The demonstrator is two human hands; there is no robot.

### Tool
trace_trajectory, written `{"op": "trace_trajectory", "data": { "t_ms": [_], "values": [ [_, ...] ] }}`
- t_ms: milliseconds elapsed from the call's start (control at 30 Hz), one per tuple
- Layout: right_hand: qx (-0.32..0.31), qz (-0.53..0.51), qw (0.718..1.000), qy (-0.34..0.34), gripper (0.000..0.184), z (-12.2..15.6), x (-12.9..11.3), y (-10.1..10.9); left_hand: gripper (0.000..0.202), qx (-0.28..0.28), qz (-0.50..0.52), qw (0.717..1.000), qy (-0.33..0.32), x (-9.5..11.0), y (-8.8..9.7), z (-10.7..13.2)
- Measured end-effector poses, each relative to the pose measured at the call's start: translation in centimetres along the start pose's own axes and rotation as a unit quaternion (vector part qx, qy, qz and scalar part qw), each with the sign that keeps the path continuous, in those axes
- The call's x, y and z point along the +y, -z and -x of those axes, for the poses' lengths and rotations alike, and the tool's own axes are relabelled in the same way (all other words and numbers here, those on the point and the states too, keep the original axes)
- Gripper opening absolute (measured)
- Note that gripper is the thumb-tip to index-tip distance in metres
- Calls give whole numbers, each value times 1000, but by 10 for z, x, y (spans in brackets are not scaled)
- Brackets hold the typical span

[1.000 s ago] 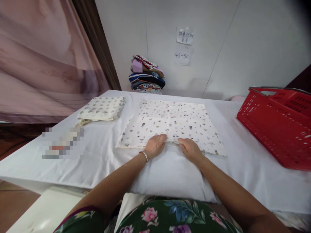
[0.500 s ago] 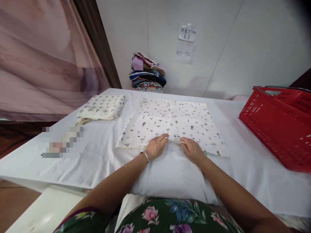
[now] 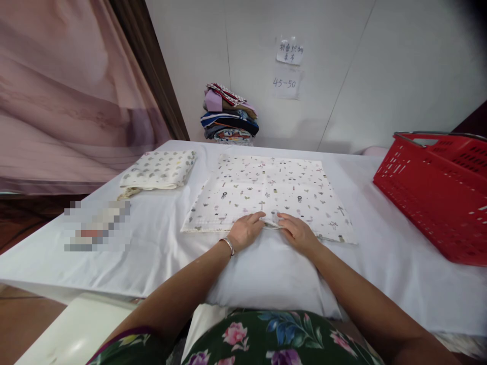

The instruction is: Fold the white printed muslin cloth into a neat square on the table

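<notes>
A white cloth (image 3: 266, 187) printed with small plants, palms and flamingos lies spread and folded in layers on the table, its near edge toward me. My left hand (image 3: 245, 232) grips the middle of that near edge, fingers on top and the thumb hidden. Just to its right, my right hand (image 3: 299, 232) pinches the same edge, with a short stretch of layered hem showing between the two hands. A silver bracelet (image 3: 228, 246) circles my left wrist.
A folded patterned cloth (image 3: 160, 170) lies at the table's left, above a pixelated patch. On the right stands a red plastic basket (image 3: 437, 197). A stack of folded fabrics (image 3: 229, 112) rises beyond the far edge of the white-covered table (image 3: 152, 253), near the wall.
Both hands have stayed at the near edge, their fingers shifting slightly. The hem between them now sits a little lower and its layers look parted. The view has shifted slightly.
</notes>
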State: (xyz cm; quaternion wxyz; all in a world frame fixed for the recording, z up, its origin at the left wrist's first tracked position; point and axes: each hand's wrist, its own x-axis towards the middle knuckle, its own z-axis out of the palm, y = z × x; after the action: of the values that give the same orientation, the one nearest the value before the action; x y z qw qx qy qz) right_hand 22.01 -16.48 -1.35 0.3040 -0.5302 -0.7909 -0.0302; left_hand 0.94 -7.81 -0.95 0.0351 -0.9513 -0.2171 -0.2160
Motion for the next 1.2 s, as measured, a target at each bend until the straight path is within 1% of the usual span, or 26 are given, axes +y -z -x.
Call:
{"op": "trace_trajectory", "data": {
  "t_ms": [200,367,500,600,667,767,833,967,1100,1200],
  "values": [
    [-27,6,1000,3,17,-1,1,0,15,52,39,997,-34,0,2,-1],
    [-23,23,999,5,18,-3,2,0,15,39,51,997,-34,-1,1,-1],
    [-28,39,999,-8,21,-2,4,-1,14,40,36,998,-16,-1,-5,0],
    [-36,53,998,-6,23,-3,4,0,22,46,13,999,-14,-1,-7,-1],
    [-18,68,997,-10,23,-7,4,2,21,54,2,998,-17,-3,-5,-4],
    [28,95,995,-21,22,-12,4,4,21,69,-10,998,-1,-7,-3,-11],
    [25,103,994,-13,22,-13,4,2,20,57,-20,998,9,-7,-3,-13],
    [-20,86,996,0,19,-7,6,-6,18,3,-39,999,-13,-4,-6,-10],
    [-49,70,996,-1,18,-3,5,-7,19,-16,-43,999,-15,-1,-7,-7],
    [-59,68,996,-3,19,-4,4,-6,19,-29,-40,999,-8,-1,-5,-7]
  ]
}}
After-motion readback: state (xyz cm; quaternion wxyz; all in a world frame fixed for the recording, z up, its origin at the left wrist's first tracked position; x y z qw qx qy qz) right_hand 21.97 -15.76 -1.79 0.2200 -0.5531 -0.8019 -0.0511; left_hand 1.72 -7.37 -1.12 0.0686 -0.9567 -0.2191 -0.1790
